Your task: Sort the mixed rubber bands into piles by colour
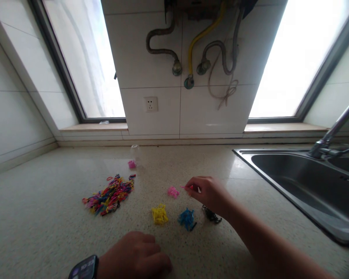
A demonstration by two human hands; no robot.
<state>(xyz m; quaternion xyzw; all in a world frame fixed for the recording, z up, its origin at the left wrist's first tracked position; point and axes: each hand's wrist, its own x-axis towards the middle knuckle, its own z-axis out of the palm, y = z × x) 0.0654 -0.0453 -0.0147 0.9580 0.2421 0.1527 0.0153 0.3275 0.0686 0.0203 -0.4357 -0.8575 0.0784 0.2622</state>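
Note:
My right hand (208, 193) is pinched closed on a small pink rubber band (183, 187), just right of a little pink pile of bands (173, 192). Below that wrist lies a black pile of bands (211, 215), partly covered by the arm. A blue pile (186, 218) and a yellow pile (159, 214) sit nearer to me. My left hand (136, 254), wearing a smartwatch (84, 268) on its wrist, rests on the counter with fingers curled in; nothing shows in them. To the left spreads a large mixed heap of coloured bands (112, 195).
A clear container (135, 152) stands near the wall, with a pink piece (132, 164) in front of it. On the right, a steel sink (279, 193) with a faucet (320, 147) is set into the speckled counter (61, 232). Hoses hang on the tiled wall.

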